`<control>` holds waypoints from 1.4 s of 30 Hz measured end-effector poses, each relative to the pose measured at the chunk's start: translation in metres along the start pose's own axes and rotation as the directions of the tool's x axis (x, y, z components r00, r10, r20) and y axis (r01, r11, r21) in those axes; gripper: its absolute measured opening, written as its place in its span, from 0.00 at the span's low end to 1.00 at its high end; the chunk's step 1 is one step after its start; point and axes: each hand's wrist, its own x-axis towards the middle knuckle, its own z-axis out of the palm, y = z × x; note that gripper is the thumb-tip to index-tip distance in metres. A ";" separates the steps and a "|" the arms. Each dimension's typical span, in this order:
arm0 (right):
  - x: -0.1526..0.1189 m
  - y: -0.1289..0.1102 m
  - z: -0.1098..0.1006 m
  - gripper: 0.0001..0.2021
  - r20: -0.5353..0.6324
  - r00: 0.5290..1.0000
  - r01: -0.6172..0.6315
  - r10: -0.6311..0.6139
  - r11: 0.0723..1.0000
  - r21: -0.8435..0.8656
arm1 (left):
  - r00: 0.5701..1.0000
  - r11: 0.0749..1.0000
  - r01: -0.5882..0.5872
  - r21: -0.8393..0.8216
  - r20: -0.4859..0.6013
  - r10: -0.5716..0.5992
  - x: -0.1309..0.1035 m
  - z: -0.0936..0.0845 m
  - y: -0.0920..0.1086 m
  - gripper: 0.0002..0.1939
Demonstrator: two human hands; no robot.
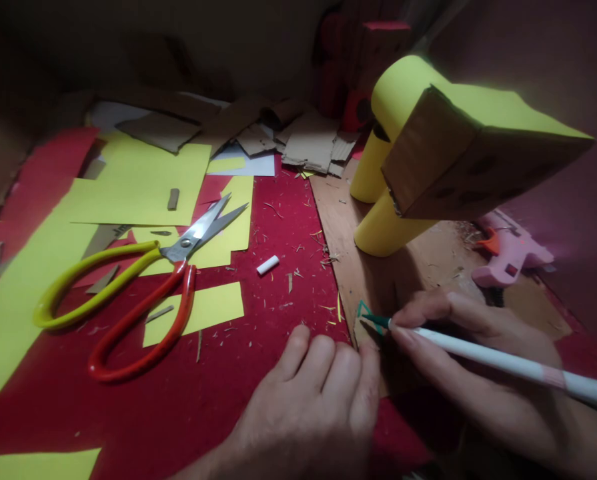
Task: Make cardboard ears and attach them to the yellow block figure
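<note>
Head view; right hand (pixel 478 393): clamped on one marker (pixel 508 363); left hand (pixel 321 393): curled together, touching one cardboard piece (pixel 363 329); scissors (pixel 185 243): one pair

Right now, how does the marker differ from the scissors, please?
The marker is held in the right hand, while the scissors lie with no hand on them. The marker has a white body and green tip; the scissors have metal blades and one yellow, one red handle. The marker is straight, but the scissors are spread open. Both have pointed ends.
</note>
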 end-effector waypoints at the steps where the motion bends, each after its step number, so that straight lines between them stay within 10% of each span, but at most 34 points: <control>1: 0.000 0.000 0.000 0.06 0.004 1.000 0.015 -0.015 1.000 0.001 | 1.000 1.000 0.001 -0.003 -0.008 -0.001 0.000 0.000 0.000 0.19; 42: 0.005 -0.006 0.003 0.07 0.068 0.998 0.002 -0.002 1.000 0.002 | 0.999 0.998 0.042 -0.036 -0.013 -0.043 -0.001 0.002 0.002 0.18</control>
